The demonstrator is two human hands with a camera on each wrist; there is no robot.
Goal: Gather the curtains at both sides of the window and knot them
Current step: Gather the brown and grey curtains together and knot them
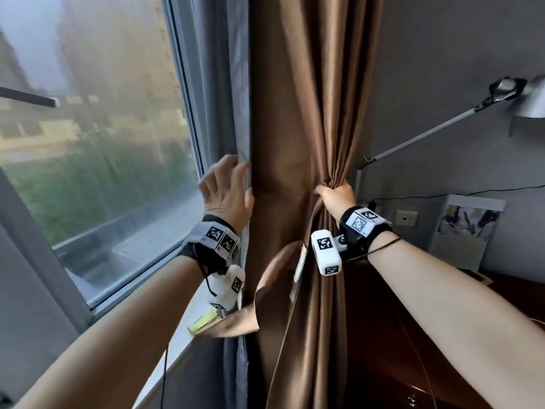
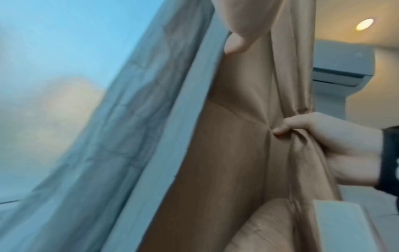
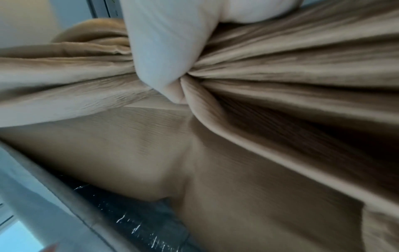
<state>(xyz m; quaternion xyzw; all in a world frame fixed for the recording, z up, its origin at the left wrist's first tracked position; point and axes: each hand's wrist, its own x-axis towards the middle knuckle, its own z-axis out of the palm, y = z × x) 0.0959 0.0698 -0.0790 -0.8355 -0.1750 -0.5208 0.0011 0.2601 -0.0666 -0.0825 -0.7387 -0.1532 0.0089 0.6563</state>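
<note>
A brown curtain [image 1: 283, 113] hangs at the right side of the window, with a grey sheer curtain [image 1: 236, 84] behind its left edge. My right hand [image 1: 336, 196] grips a bunch of gathered brown folds at mid height; the left wrist view shows that right hand [image 2: 336, 145] pinching the brown curtain [image 2: 237, 136]. My left hand [image 1: 230, 187] reaches with spread fingers at the curtain's left edge and touches it, the thumb against the fabric. One fingertip [image 2: 235, 44] shows beside a fold. In the right wrist view a finger [image 3: 164, 51] wraps the pleats of the brown curtain [image 3: 215, 170].
The window glass [image 1: 103, 143] and its white sill [image 1: 182, 335] lie to the left, with a small yellow-green object [image 1: 203, 318] on the sill. To the right are a metal desk lamp [image 1: 442, 125], a dark wooden desk [image 1: 442, 335], a wall socket [image 1: 407, 217] and a propped picture [image 1: 466, 225].
</note>
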